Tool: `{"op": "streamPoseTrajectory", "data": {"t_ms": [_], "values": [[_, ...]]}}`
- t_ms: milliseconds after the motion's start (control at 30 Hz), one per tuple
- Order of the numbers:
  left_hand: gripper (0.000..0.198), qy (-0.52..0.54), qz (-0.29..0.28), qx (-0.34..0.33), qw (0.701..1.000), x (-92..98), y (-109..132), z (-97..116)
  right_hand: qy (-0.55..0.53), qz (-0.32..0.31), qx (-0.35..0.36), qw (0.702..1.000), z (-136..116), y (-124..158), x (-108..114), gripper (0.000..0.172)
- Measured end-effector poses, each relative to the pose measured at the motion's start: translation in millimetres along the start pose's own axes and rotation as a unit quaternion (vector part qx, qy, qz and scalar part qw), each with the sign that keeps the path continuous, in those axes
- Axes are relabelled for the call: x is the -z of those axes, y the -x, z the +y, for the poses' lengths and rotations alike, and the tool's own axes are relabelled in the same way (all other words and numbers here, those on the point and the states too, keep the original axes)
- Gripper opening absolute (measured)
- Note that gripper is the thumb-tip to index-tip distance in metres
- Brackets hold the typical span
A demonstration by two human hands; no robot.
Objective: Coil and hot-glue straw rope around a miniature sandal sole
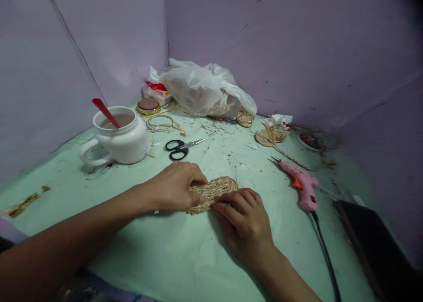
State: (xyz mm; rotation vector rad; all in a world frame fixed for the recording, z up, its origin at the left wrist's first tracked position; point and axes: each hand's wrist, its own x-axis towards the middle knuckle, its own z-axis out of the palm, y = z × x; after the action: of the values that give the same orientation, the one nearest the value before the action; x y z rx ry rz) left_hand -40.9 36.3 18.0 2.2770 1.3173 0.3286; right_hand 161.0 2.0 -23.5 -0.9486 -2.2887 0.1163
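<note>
While my left grip (176,185) pinches tan oblong straw coil (216,189), right grip (246,218) touches its near edge, hold unclear; rows seem laid, remainder unknown.

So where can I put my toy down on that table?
On the green table, two patches look bare: the near part between the left forearm and right hand, and the strip between the right hand and pink glue gun. The back is crowded with a plastic bag and woven pieces; scissors lie just beyond the left hand.
</note>
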Motion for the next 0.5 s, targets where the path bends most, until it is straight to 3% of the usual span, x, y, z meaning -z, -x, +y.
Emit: {"op": "streamPoseTrajectory", "data": {"t_ms": [267, 500], "values": [[0.046, -0.063, -0.109, -0.007, 0.992, 18.4, 10.4, 12.0, -0.054, -0.009, -0.018, 0.998, -0.4, -3.4, -2.8, 0.018], [0.029, -0.095, -0.070, -0.024, 0.993, 11.4, 13.3, 7.7, -0.014, -0.026, -0.040, 0.999, -6.4, -5.3, -0.5, 0.011]]}}
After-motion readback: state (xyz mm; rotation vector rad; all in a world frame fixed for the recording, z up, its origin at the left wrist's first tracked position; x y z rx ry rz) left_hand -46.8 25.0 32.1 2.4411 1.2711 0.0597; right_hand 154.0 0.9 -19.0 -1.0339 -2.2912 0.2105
